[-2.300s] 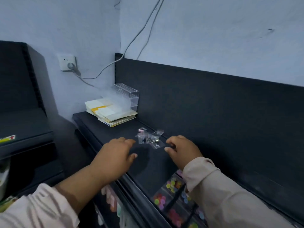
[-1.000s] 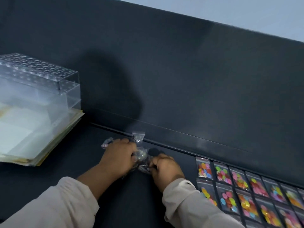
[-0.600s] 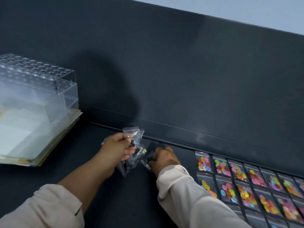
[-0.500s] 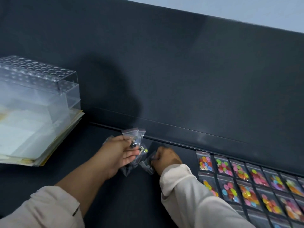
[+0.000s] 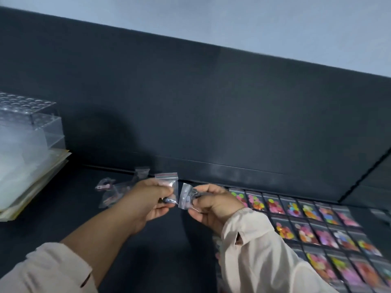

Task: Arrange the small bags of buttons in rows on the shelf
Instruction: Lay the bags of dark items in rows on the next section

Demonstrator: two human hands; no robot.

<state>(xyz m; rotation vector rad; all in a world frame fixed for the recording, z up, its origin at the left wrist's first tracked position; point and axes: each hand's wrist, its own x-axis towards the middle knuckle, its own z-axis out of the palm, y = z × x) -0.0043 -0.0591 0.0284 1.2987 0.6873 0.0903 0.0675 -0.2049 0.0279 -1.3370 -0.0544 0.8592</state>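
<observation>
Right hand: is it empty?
No, the right hand pinches a small clear bag between thumb and fingers.

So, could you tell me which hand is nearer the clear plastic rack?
Left. The left hand sits to the right of the clear plastic rack; the right hand is beyond it, farther right.

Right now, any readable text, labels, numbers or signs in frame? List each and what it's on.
No legible text anywhere in this view.
left-hand bag: reddish strip at the top, no print seen.
right-hand bag: no print seen.
rowed bags: coloured buttons inside, no labels seen.
paper stack: too blurred to read.
clear rack: no marking seen.
</observation>
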